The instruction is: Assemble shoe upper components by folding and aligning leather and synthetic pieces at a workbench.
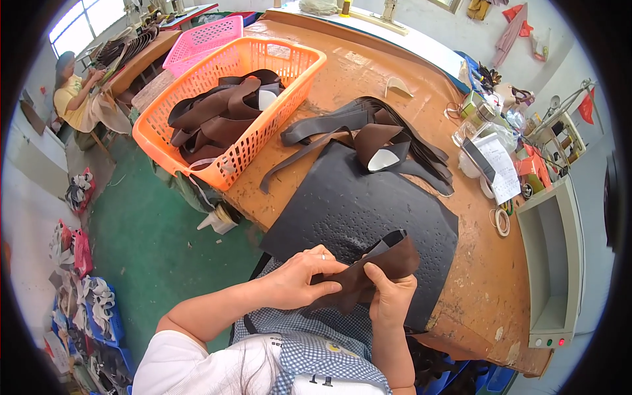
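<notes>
In front of my body, both hands hold a folded brown leather piece [395, 255] with a dark grey inner side, its far end curled into a loop. My left hand [297, 280], a ring on one finger, pinches its left part between thumb and fingers. The thumb of my right hand [390, 295] presses on its brown face; the other fingers are partly hidden behind it. Beneath lies a black pitted mat [342, 201]. Beyond the mat, a pile of brown and grey leather strips [388, 125] rests on the table, one curled piece showing a white patch.
An orange basket [253, 143] of brown pieces stands left on the worn table [474, 276], a pink basket [204, 43] behind it. At right are papers [498, 172], tape rolls [502, 222] and a grey box-shaped unit [553, 263]. Another person [76, 95] sits far left.
</notes>
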The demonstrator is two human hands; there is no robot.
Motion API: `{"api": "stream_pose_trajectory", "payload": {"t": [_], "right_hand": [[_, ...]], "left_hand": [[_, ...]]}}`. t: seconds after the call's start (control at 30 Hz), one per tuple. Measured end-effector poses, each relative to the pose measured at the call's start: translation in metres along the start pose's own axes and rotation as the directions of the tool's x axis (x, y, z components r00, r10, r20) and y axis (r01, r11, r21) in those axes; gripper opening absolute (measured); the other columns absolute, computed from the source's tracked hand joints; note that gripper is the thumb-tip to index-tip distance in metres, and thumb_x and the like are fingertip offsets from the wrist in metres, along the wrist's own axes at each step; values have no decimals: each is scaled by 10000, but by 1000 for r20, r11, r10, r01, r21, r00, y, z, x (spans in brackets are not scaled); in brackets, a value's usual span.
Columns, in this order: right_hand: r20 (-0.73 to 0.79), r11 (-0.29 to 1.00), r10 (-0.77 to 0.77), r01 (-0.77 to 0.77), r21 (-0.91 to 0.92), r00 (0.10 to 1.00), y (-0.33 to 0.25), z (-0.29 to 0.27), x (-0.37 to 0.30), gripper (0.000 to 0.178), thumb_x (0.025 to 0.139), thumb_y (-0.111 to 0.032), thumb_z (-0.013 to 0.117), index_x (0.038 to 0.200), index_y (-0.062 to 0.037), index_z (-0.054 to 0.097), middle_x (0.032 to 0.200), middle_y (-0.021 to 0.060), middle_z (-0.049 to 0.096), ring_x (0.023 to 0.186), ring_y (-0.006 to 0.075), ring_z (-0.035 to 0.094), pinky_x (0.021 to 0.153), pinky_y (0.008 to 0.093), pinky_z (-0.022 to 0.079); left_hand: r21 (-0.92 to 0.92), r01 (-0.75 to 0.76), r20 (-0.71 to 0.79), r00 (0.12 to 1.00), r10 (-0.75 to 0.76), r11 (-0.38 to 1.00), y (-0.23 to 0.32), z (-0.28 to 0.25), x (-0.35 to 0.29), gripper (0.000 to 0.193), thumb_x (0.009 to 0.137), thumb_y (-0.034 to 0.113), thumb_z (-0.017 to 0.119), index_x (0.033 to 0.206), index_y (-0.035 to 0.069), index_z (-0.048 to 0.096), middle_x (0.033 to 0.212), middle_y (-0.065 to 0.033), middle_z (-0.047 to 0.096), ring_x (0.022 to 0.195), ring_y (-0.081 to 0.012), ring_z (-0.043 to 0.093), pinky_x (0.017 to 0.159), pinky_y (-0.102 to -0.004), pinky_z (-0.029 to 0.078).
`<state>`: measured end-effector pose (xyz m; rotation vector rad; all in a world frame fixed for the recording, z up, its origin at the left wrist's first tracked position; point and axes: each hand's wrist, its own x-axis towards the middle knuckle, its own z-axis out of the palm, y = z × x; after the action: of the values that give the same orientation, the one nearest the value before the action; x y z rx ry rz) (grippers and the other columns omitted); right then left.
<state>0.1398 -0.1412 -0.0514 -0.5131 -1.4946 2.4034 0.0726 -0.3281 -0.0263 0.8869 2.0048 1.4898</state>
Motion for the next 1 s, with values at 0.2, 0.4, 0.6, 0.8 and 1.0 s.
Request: {"api": "stream_pose_trajectory", "payload": {"t": [0.2, 0.4, 0.6, 0.8, 1.0], "right_hand": [[-32, 993, -101, 99, -69, 994, 9, 10, -4, 127, 798, 51, 749, 906, 14, 693, 885, 59, 710, 772, 123, 658, 717, 258, 526], [3, 984, -96, 95, -152, 995, 16, 20, -17, 103, 821, 18, 739, 913, 9, 694, 893, 52, 705, 784, 126, 657, 722, 248, 518], [86, 986, 131, -138, 90, 988, 3, -1, -9, 124, 876, -40, 700, 982, -22, 637, 947, 57, 686, 835, 138, 645, 751, 285, 517], [66, 989, 123, -128, 73, 990, 5, -6, -11, 119, 854, -36, 723, 955, -21, 660, 924, 61, 696, 816, 142, 653, 735, 288, 521], [43, 990, 110, -113, 88, 993, 5, -5, -9, 116, 828, -5, 731, 932, -9, 681, 912, 80, 711, 820, 159, 664, 758, 294, 523]], "left_hand": [[226, -92, -51, 993, 106, 970, -4, 5, -6, 308, 811, 51, 713, 1113, 5, 672, 938, -92, 627, 946, -222, 529, 854, -352, 456], [96, -11, -380, 924, 46, 995, -4, 29, -4, 186, 859, 92, 692, 977, -47, 658, 839, -154, 664, 729, -266, 668, 646, -333, 506], [71, 26, -231, 973, -9, 997, -6, 18, -9, 172, 872, 107, 680, 956, -41, 663, 826, -146, 651, 719, -248, 651, 631, -330, 495], [91, 16, -188, 982, 1, 996, -9, 19, -10, 175, 889, 120, 662, 968, -36, 660, 837, -139, 648, 741, -242, 644, 655, -336, 501], [-43, 28, -142, 989, -34, 999, -7, 20, -9, 254, 899, 115, 648, 1124, -4, 640, 913, -132, 671, 824, -243, 656, 728, -340, 518]]}}
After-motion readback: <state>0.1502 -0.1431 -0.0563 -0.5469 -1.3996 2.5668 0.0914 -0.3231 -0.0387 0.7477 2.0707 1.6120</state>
